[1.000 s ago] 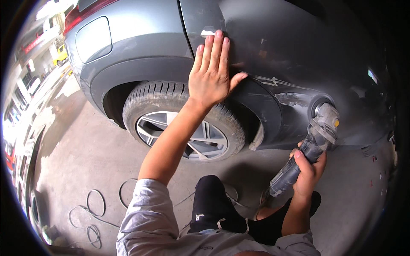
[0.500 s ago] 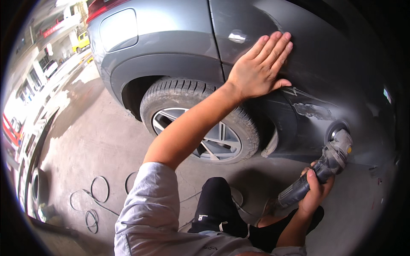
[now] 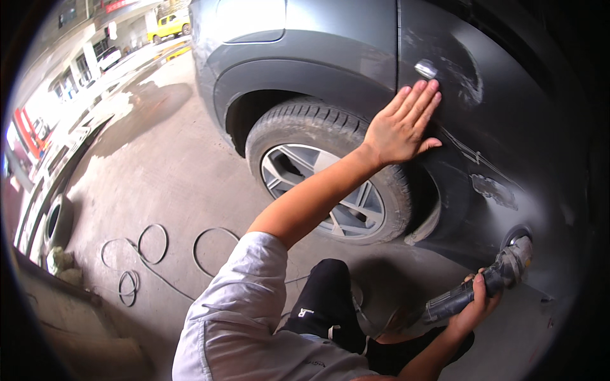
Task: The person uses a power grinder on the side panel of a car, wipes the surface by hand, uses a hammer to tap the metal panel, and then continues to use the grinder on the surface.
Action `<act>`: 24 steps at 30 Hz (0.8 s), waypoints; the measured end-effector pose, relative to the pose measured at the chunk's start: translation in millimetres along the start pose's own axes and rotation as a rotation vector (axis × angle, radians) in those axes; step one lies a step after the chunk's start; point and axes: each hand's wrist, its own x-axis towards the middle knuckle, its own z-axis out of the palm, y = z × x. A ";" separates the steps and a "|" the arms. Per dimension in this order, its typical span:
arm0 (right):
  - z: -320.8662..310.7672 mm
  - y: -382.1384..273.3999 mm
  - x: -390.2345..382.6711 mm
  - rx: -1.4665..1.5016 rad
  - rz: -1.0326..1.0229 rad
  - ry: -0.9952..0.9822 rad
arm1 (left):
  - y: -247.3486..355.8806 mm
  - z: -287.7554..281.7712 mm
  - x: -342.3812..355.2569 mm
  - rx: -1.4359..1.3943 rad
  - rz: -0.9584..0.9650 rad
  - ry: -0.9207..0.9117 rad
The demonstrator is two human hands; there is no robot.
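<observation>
My left hand (image 3: 403, 127) lies flat with its fingers stretched out on the dark grey car door (image 3: 546, 159), just below a shiny oblong piece (image 3: 426, 68). In my right hand (image 3: 478, 301) is a dusty angle grinder (image 3: 445, 307), gripped around its black body. Its round disc (image 3: 518, 235) is at the lower part of the door; whether it touches cannot be told. Between the two hands are a scraped patch (image 3: 494, 192) with bare grey filler or metal and some long scratches (image 3: 464, 147). Another scuffed, dented area (image 3: 469, 79) shows above my fingertips.
The car's rear wheel (image 3: 279, 130) stands below my left forearm. A dark cable (image 3: 162, 279) lies in loops on the concrete floor. At the left, a loose tyre (image 3: 57, 219) stands near the low edge. A yellow pickup (image 3: 170, 26) is parked far off.
The view has shifted left. My left hand has slid across the door toward the rear wheel and the shiny oblong piece. The grinder's disc sits lower relative to the scraped patch.
</observation>
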 end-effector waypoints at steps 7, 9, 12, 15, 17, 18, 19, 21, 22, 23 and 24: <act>-17.9 21.8 8.4 -0.073 0.008 0.038 | -22.3 -4.7 34.8 -0.109 -0.070 0.092; -20.7 30.4 13.6 -0.115 0.065 0.060 | -29.1 -4.7 65.7 -0.152 -0.124 0.097; -22.4 41.8 17.2 -0.081 0.028 -0.009 | -30.3 -2.7 100.9 -0.189 -0.119 0.148; -18.7 47.4 11.8 -0.082 0.029 -0.034 | -22.9 3.9 100.6 -0.012 -0.070 0.146; -10.7 47.2 6.1 -0.101 0.012 -0.025 | -15.9 8.3 82.6 -0.016 -0.031 0.135; -5.3 45.9 3.4 -0.117 -0.002 -0.014 | -13.9 9.6 70.8 0.013 -0.003 0.122; -0.2 43.0 0.3 -0.120 -0.007 0.006 | -13.5 9.1 60.2 0.036 0.025 0.103; 11.0 36.3 -4.9 -0.086 0.030 0.039 | -17.9 1.8 44.4 -0.099 0.053 0.103; 14.7 31.1 -6.8 -0.085 0.045 0.045 | -22.7 -4.8 41.6 -0.199 0.070 0.069; 17.2 24.6 -7.7 -0.083 0.068 -0.005 | -29.2 -12.7 41.8 -0.172 0.115 0.138; 19.5 19.2 -8.4 -0.096 0.088 0.036 | -37.4 -21.8 43.2 -0.141 0.170 0.096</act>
